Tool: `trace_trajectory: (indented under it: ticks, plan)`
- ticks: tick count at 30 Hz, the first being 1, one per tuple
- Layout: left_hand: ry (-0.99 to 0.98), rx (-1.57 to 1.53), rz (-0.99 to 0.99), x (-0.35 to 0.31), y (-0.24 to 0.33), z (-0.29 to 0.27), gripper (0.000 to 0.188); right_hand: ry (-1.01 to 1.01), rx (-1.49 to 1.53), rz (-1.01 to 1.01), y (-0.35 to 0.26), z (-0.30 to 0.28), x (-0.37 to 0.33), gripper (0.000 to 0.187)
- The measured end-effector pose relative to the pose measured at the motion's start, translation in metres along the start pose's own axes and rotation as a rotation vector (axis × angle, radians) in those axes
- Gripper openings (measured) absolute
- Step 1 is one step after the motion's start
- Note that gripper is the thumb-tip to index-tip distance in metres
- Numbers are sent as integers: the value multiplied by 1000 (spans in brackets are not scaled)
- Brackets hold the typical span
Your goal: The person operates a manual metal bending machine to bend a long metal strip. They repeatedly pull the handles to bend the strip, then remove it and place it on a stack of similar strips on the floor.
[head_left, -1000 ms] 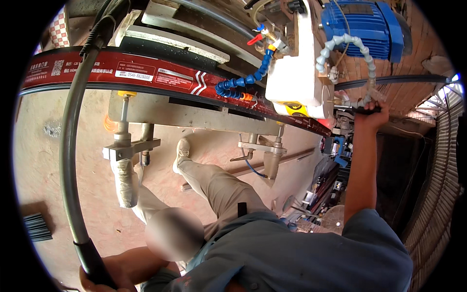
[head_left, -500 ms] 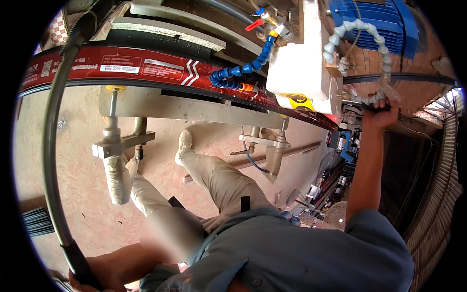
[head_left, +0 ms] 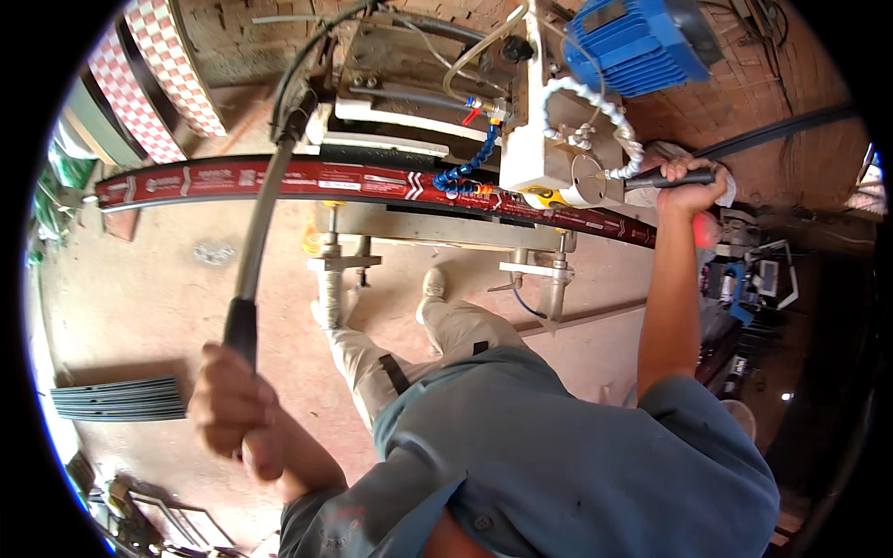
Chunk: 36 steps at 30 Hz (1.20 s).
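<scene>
L hand [head_left: 233,402] grip clenched on lever [head_left: 262,230], which crosses red strip's [head_left: 363,177] L part; R hand [head_left: 686,193] grip wrapped round blk handle [head_left: 705,175], nr strip's R end; blue hose [head_left: 478,166] partly blocks strip; white housing [head_left: 523,153], blue motor [head_left: 637,48] beyond strip

We note a stack of dark slim strips [head_left: 119,399] on the pinkish floor [head_left: 167,307] at left; red-and-white checked panels [head_left: 177,65] side by side at upper left; green material [head_left: 73,174] by the left rim, kind unclear to us; mixed clutter [head_left: 768,279] at far right, a blue object [head_left: 740,303] among it.
</scene>
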<state>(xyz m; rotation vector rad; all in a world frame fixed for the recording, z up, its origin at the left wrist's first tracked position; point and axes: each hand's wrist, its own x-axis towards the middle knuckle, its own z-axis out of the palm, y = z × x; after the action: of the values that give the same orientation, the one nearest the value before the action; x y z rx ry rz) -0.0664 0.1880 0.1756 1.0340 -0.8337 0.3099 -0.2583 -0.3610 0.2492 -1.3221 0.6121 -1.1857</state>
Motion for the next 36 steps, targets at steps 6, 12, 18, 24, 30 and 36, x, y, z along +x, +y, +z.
trace_trajectory:
  ticks: [6,12,18,24,30,36]
  plan:
    - [-175,-28,-3,92,20,35,21,122,-243,-230,-4,-39,-24,75]
    - [-262,-123,59,145,19,47,25,248,-646,-127,65,-108,-205,47]
    - [-120,-93,-111,197,11,87,23,-201,-1090,529,110,-155,-419,36]
    - [31,-47,-150,246,-11,116,27,-370,-886,841,217,-221,-525,43]
    - [58,-30,-192,296,-32,130,22,-455,-867,906,191,-185,-486,49]
    - [80,2,-204,329,-63,143,20,-441,-888,834,217,-208,-458,42]
